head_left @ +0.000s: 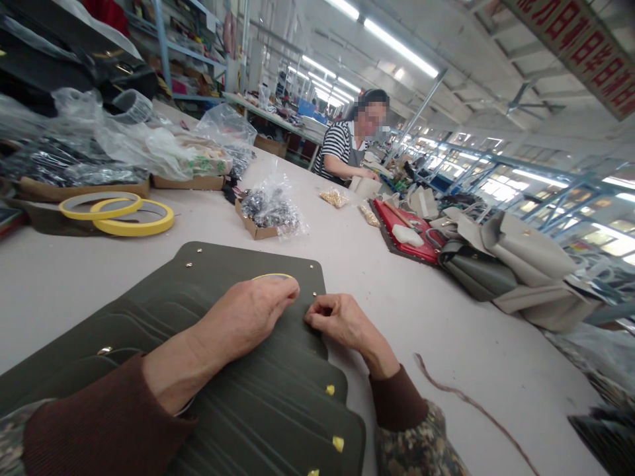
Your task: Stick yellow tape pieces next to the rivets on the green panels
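Several dark olive leather-like panels (163, 291) lie overlapped in a stack in front of me, with small gold studs near their edges. My left hand (253, 307) is closed over the top panel around a roll of yellow tape (272, 276), of which just the upper rim shows. At the right edge of that panel, beside a gold stud (314, 294), my right hand (342, 320) is closed in a pinch. Whatever lies between its fingertips is hidden. Small yellow tape pieces (338, 443) stick to the lower panels along their right edges.
Two yellow tape rolls (133, 218) lie at the left. Beyond stands a small box of plastic-wrapped parts (268, 215). A red tray (409, 231) and grey and olive bags (526, 258) are at right, near a brown cord (466, 396). Across the table, a person (350, 142) works.
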`<state>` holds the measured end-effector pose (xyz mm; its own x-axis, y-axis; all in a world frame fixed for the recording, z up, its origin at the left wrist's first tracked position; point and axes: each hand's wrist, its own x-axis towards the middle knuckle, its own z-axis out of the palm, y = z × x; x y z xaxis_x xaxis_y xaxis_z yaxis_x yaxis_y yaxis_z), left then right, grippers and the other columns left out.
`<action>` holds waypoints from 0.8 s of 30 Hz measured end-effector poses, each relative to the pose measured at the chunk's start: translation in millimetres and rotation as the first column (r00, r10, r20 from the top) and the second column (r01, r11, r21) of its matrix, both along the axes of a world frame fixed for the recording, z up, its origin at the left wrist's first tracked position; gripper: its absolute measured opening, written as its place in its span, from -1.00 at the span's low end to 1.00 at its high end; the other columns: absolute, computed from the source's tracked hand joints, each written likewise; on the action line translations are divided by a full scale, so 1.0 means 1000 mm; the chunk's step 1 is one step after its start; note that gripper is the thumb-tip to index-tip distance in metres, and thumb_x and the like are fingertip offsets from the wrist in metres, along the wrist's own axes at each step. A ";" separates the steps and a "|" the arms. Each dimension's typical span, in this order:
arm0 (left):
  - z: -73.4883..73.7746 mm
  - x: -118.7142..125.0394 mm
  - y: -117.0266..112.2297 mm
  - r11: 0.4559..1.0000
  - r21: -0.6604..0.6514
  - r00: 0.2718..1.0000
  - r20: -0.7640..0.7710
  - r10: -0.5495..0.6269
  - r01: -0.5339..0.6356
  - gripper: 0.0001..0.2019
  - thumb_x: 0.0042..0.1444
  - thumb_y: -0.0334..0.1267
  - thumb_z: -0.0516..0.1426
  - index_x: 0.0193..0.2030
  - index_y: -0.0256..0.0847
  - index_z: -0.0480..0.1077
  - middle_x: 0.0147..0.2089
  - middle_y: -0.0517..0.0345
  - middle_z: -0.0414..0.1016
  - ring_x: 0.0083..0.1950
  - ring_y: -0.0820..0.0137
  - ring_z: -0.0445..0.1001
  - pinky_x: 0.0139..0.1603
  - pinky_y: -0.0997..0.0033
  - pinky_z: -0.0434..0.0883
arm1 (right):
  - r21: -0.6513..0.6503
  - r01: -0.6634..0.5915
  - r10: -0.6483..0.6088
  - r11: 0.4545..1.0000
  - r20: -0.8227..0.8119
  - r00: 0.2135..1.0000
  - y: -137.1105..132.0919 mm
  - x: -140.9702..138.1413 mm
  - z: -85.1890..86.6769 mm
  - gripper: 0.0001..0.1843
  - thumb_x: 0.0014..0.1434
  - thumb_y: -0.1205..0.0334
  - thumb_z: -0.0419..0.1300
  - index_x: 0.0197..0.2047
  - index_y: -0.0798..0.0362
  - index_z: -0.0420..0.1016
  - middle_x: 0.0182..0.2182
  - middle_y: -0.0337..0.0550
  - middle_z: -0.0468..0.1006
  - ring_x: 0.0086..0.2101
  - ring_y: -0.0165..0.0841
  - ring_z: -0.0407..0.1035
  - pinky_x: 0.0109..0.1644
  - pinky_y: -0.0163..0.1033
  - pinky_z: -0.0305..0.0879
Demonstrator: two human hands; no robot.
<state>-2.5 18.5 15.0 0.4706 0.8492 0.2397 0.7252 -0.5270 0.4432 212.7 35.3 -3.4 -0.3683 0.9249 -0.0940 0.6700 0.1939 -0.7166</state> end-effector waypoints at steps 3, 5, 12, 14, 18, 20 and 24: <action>-0.002 0.000 -0.001 1.000 0.030 0.998 0.061 0.003 -0.004 -0.78 0.32 -0.22 -0.06 -0.07 -0.10 0.38 -0.14 0.18 0.57 -0.14 0.35 0.53 -0.14 0.40 0.38 | -0.014 0.074 -0.075 0.997 -0.225 0.972 0.000 0.001 0.000 -0.83 0.05 0.24 0.29 -0.26 0.08 0.64 -0.54 -0.29 0.51 -0.52 -0.46 0.31 -0.43 -0.37 0.20; -0.003 0.000 -0.002 0.999 0.047 0.995 0.099 0.003 -0.007 -0.71 0.31 -0.23 -0.04 0.12 -0.07 0.33 0.03 0.15 0.57 -0.02 0.34 0.54 -0.05 0.40 0.41 | 0.033 0.115 -0.094 0.993 -0.388 0.917 -0.001 -0.002 0.002 -0.79 0.08 0.18 0.30 -0.22 0.09 0.63 -0.48 -0.24 0.56 -0.48 -0.42 0.37 -0.39 -0.34 0.27; -0.001 0.003 -0.003 0.999 0.034 0.993 0.117 0.036 -0.040 -0.65 0.27 -0.24 0.03 0.19 -0.05 0.25 -0.08 0.19 0.61 -0.21 0.33 0.60 -0.22 0.42 0.41 | 0.523 0.003 0.172 0.852 -0.285 0.943 -0.011 -0.021 0.014 -0.86 0.16 0.36 0.22 -0.22 0.08 0.61 -0.35 -0.13 0.61 -0.34 -0.38 0.46 -0.21 -0.29 0.36; 0.000 0.003 -0.004 0.999 0.022 0.994 0.107 0.039 -0.041 -0.67 0.27 -0.25 0.03 0.16 -0.05 0.26 -0.12 0.20 0.61 -0.23 0.32 0.59 -0.27 0.42 0.38 | 0.586 -0.006 0.174 0.810 -0.231 0.957 -0.013 -0.025 0.012 -0.86 0.17 0.39 0.18 -0.28 0.08 0.60 -0.38 -0.13 0.61 -0.36 -0.38 0.46 -0.23 -0.30 0.36; 0.001 0.003 -0.004 0.999 -0.034 0.994 0.107 0.027 -0.023 -0.80 0.29 -0.24 0.01 0.01 -0.09 0.31 -0.19 0.21 0.58 -0.24 0.33 0.57 -0.28 0.42 0.33 | 0.669 0.036 0.093 0.742 -0.156 0.983 -0.015 -0.029 0.009 -0.84 0.12 0.41 0.15 -0.35 0.10 0.57 -0.49 -0.17 0.56 -0.48 -0.42 0.41 -0.35 -0.33 0.31; 0.001 0.002 -0.003 0.998 -0.057 0.992 0.122 0.022 -0.015 -0.86 0.30 -0.23 0.00 -0.08 -0.10 0.34 -0.24 0.22 0.56 -0.24 0.35 0.54 -0.26 0.42 0.31 | 0.696 0.053 0.055 0.716 -0.133 0.990 -0.016 -0.030 0.008 -0.84 0.11 0.40 0.14 -0.38 0.10 0.56 -0.52 -0.19 0.54 -0.51 -0.43 0.38 -0.38 -0.34 0.29; 0.001 0.002 -0.002 0.998 -0.059 0.992 0.127 0.030 -0.022 -0.88 0.29 -0.26 0.01 -0.24 -0.12 0.35 -0.33 0.25 0.49 -0.29 0.39 0.47 -0.28 0.43 0.25 | 0.619 0.121 -0.010 0.776 -0.180 0.984 -0.018 -0.034 0.010 -0.85 0.06 0.36 0.15 -0.42 0.09 0.56 -0.55 -0.20 0.54 -0.53 -0.44 0.37 -0.40 -0.34 0.28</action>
<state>-0.8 17.0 16.0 0.4169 0.8747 0.2472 0.6741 -0.4799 0.5615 178.5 17.4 6.5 -0.2628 0.7806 0.5671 0.5864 0.5960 -0.5486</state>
